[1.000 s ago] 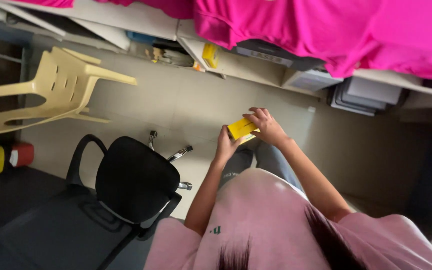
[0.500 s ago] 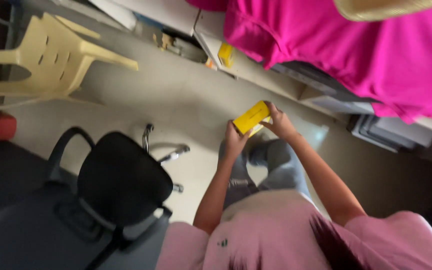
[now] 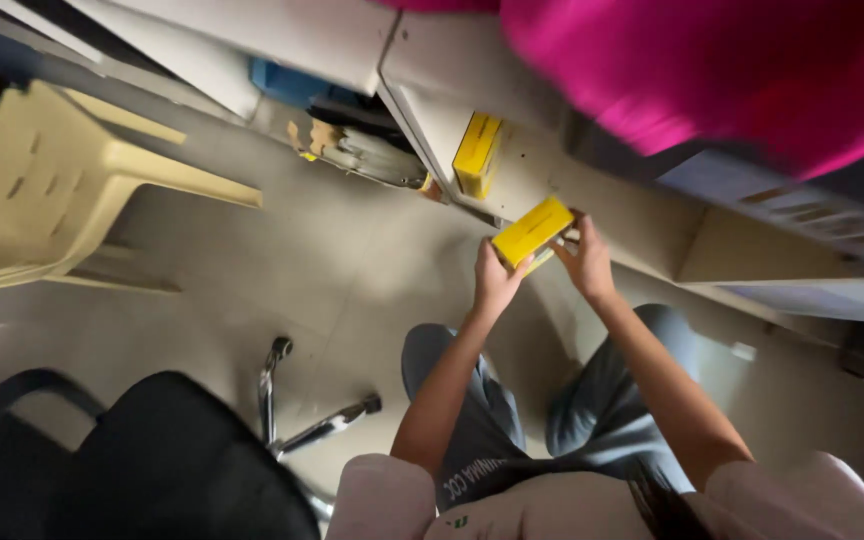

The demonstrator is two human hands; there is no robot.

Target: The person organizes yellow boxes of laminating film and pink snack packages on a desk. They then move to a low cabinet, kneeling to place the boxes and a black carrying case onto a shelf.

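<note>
Box (image 3: pixel 532 231) tilted, long axis up-right.

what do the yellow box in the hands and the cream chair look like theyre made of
Yellow box, held by the left hand and right hand: probably matte printed cardboard, given its sharp flat edges. Cream chair: apparently moulded plastic in one smooth, faintly shiny piece with slots in the backrest.

I see a yellow box (image 3: pixel 532 230), matt card w/ smooth faces, gripped betw. left hand (image 3: pixel 497 283) & right hand (image 3: pixel 586 262). Chair (image 3: pixel 62 190) looks cream moulded plastic, slight sheen. Office chair (image 3: pixel 167 465): black matt fabric seat, chromed glossy metal legs. Floor (image 3: pixel 332 260) smooth, dull. Pink cloth (image 3: pixel 752 70) soft, matt.
</note>
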